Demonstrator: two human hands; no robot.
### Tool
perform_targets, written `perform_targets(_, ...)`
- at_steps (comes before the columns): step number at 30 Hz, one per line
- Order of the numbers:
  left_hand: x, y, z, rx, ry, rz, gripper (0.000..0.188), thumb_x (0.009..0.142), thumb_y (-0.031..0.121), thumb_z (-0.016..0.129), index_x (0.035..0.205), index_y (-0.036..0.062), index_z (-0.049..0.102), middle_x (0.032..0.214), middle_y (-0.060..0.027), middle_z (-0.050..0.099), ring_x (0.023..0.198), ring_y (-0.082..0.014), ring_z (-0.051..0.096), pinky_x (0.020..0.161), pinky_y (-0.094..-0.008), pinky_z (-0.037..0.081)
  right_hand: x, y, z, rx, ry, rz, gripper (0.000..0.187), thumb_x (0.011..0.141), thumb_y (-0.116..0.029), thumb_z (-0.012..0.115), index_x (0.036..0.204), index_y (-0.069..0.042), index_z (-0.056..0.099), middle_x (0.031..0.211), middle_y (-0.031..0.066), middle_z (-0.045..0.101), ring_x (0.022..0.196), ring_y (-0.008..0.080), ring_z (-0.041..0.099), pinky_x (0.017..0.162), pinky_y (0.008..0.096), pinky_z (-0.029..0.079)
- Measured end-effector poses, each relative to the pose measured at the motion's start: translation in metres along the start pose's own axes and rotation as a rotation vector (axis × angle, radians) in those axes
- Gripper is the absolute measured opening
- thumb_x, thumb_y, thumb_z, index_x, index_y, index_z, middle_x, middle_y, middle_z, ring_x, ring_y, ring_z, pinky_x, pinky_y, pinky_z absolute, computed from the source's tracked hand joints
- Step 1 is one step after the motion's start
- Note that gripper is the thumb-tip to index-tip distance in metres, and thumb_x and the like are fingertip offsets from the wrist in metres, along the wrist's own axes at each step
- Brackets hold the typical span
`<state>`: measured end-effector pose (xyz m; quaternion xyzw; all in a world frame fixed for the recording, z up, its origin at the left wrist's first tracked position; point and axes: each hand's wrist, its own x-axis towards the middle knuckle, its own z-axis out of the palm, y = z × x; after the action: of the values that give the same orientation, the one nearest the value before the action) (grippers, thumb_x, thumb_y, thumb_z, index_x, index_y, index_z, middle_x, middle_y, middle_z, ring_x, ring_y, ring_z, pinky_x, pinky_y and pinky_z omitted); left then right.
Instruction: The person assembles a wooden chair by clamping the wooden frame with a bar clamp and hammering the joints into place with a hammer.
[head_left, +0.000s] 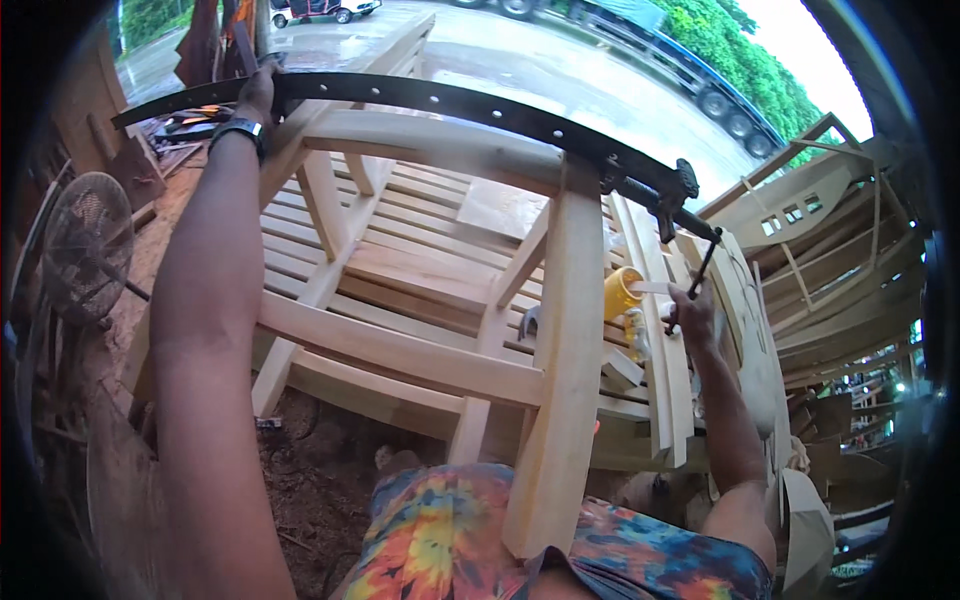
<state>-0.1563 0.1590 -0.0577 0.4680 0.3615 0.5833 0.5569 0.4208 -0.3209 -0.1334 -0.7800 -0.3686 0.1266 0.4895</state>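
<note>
Spanning the pale frame (568,350), the dark clamp (465,105) looks perforated.

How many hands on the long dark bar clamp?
2. The left hand is near the left end of the clamp; the right hand is on the thin rod at its right end.

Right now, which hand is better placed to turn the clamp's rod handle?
Right hand, I'd judge: its fingers are at the rod handle. The left hand is on the clamp bar toward the opposite end.
</note>
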Motion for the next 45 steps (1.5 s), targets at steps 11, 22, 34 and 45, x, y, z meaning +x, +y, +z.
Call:
perform_targets(11,0.009,0.002,-0.03,0.078,-0.017,-0.028,0.024,0.085,0.033,0.052,0.084,0.011,0.061,0.078,-0.0063,0.064,0.069,-0.0196,0.061,0.065,-0.0329,0.05,-0.009,-0.08,-0.005,-0.848,-0.167,-0.099,0.05,0.074,-0.017,0.08,0.106,0.006,0.048,0.083,0.018,0.062,0.06,0.0253,0.063,0.056,0.0401,0.053)
perform_targets(22,0.019,-0.001,-0.014,0.123,0.006,-0.049,0.027,0.084,0.035,0.052,0.086,0.0109,0.063,0.076,-0.0065,0.064,0.067,-0.0188,0.061,0.064,-0.0333,0.05,0.07,-0.219,-0.064,-1.597,-0.77,0.395,0.031,0.074,-0.025,0.079,0.081,0.003,0.067,0.068,0.0126,0.066,0.055,0.0236,0.066,0.05,0.0386,0.054)
perform_targets(34,0.018,-0.006,-0.017,0.074,0.013,-0.032,0.026,0.082,0.036,0.056,0.091,0.0123,0.063,0.08,-0.0069,0.066,0.067,-0.0183,0.065,0.057,-0.0319,0.053,-0.033,-0.087,-0.072,0.744,0.252,-0.436,0.031,0.091,0.003,0.057,0.122,0.005,0.058,0.118,0.0182,0.064,0.104,0.0239,0.065,0.094,0.0326,0.055)
perform_targets(45,-0.003,0.002,0.006,0.025,-0.015,-0.033,0.024,0.084,0.031,0.05,0.085,0.0097,0.061,0.074,-0.0075,0.064,0.06,-0.0211,0.063,0.057,-0.0317,0.053,0.083,-0.086,-0.013,0.051,1.114,-0.73,0.039,0.094,-0.021,0.058,0.105,0.01,0.038,0.084,0.0186,0.054,0.074,0.0271,0.061,0.062,0.0356,0.051)
